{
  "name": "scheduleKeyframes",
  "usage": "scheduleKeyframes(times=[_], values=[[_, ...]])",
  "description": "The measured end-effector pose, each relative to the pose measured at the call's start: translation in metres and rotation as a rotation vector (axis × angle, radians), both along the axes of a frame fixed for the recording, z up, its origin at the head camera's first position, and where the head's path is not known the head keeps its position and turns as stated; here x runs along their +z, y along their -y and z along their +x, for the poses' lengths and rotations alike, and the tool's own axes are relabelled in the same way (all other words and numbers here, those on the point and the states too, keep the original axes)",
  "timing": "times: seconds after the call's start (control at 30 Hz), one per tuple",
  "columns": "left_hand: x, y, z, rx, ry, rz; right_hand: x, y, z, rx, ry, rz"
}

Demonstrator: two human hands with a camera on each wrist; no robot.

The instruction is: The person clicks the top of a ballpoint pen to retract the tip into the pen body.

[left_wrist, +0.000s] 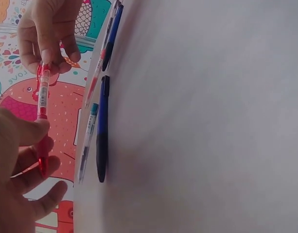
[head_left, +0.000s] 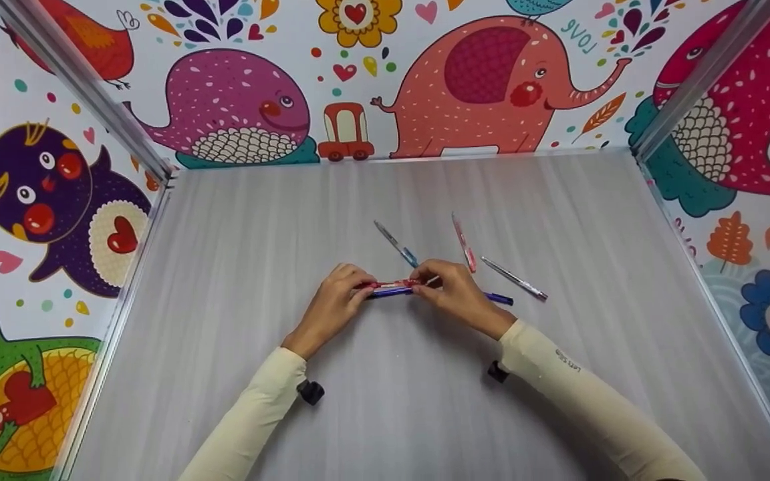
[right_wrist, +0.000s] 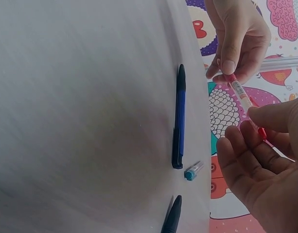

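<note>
A red pen with a clear, labelled barrel (left_wrist: 43,99) is held above the tabletop between both hands. The left hand (head_left: 338,297) pinches its red tip end, thumb against fingers. At the clip end, the right hand (head_left: 455,294) pinches it between thumb and fingers. Just below the held pen in the head view, a blue pen (head_left: 390,292) lies on the table. Another blue pen (head_left: 500,298) sticks out to the right of the right hand, which hides part of it.
Beyond the hands lie a clear pen with a teal end (head_left: 396,242) and a clear pen with a pink-red end (head_left: 464,244). A clear pen with a dark end (head_left: 514,278) is farther right. Printed panels (head_left: 351,80) border the grey table (head_left: 258,220).
</note>
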State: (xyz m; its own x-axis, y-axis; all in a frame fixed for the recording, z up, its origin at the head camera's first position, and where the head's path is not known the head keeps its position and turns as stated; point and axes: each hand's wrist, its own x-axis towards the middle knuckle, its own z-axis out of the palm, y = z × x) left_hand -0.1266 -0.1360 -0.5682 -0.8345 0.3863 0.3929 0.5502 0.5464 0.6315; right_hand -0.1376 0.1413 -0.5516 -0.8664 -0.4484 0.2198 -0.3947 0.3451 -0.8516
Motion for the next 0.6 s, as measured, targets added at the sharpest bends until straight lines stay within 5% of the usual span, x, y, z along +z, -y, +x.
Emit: scheduleKeyframes(times=[0.27, 0.4, 0.6], values=[[-0.010, 0.015, -0.013, 0.042, -0.029, 0.031, -0.001, -0.013, -0.009, -0.062, -0.089, -0.017], [-0.016, 0.028, -0.024, 0.108, 0.006, 0.045, 0.003, -0.020, -0.014, -0.122, -0.116, 0.001], [-0.027, 0.048, -0.027, 0.231, 0.059, 0.032, 0.000, -0.022, -0.015, -0.093, -0.078, 0.010]])
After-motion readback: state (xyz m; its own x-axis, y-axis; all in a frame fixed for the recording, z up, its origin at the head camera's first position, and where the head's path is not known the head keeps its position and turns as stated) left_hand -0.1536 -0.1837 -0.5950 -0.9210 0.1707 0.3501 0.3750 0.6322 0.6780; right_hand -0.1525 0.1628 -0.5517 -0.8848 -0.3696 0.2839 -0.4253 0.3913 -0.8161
